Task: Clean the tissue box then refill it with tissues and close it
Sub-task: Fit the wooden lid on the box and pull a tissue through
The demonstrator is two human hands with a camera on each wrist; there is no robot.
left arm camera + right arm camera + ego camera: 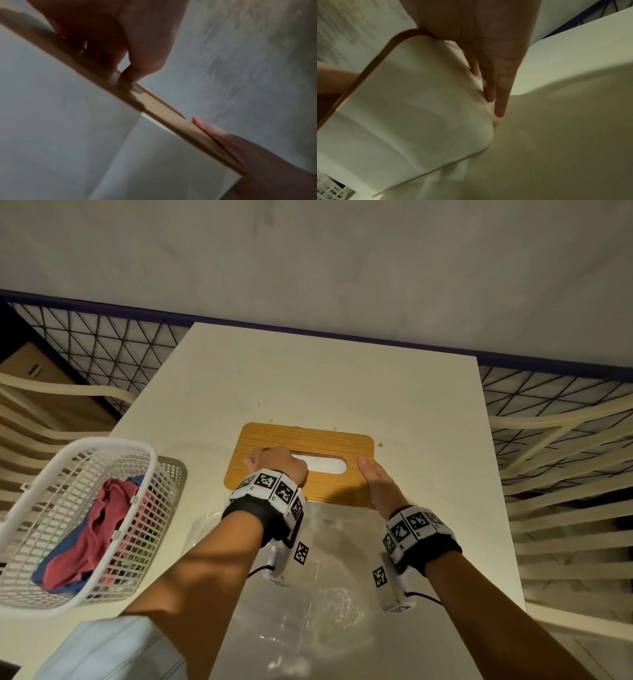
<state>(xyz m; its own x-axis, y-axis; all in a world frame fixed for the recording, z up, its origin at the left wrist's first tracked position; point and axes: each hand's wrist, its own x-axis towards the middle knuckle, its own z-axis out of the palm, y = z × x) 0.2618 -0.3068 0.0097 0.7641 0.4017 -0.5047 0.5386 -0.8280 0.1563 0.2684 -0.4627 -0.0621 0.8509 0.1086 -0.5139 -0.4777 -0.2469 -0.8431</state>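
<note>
The tissue box stands on the white table (342, 378), its wooden lid (308, 440) on top, with white showing in the oval slot (327, 465). My left hand (274, 462) rests on the lid's left half, fingers curled, one fingertip hooked at the slot's edge (130, 81). My right hand (373, 479) holds the box's right end, thumb on the lid's top. Its fingers (500, 94) lie straight down the white side wall (419, 108). The lid's edge (163, 112) looks level with the white body (51, 108).
A white basket (20, 508) with red and blue cloths (102, 525) stands at the table's left edge, a grey basket (174, 474) behind it. Crumpled clear plastic wrap (308, 594) lies in front of the box. Slatted chairs and wire mesh flank the table.
</note>
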